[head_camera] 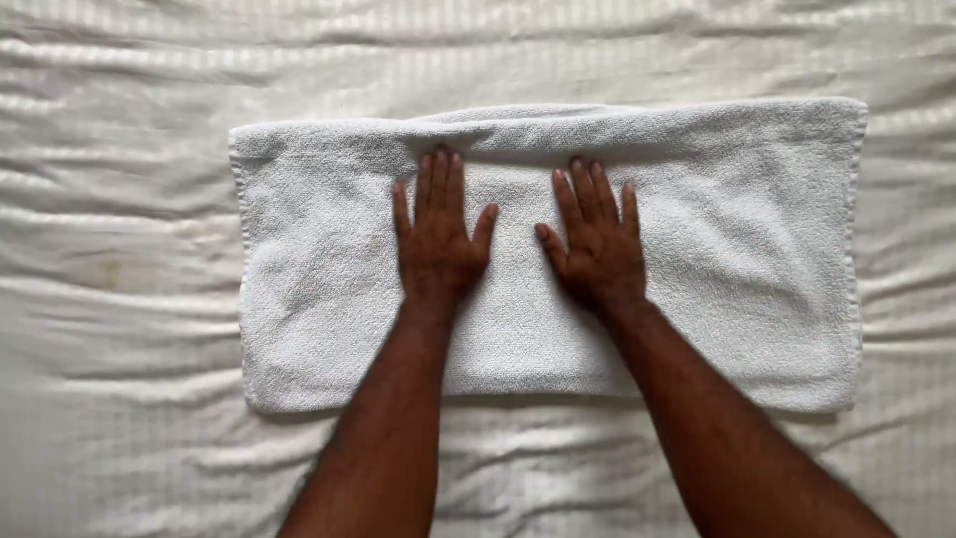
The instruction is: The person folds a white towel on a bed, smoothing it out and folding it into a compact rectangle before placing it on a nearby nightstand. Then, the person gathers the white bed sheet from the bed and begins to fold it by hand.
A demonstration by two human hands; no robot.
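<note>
A rumpled cream bedsheet [119, 299] fills the view — on it lies a white terry towel [747, 259], folded into a long band, its long axis running left to right. Both hands press flat on the towel's middle, fingers spread, gripping nothing: the left hand [436, 244] and right hand [597, 249] side by side, apart, fingertips just short of the towel's far, slightly puckered edge.

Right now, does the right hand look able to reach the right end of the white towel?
Probably yes. The right hand lies flat and open on the middle of the towel, and the cloth between it and the right end is bare. Nothing stands in the way on the striped sheet.
</note>
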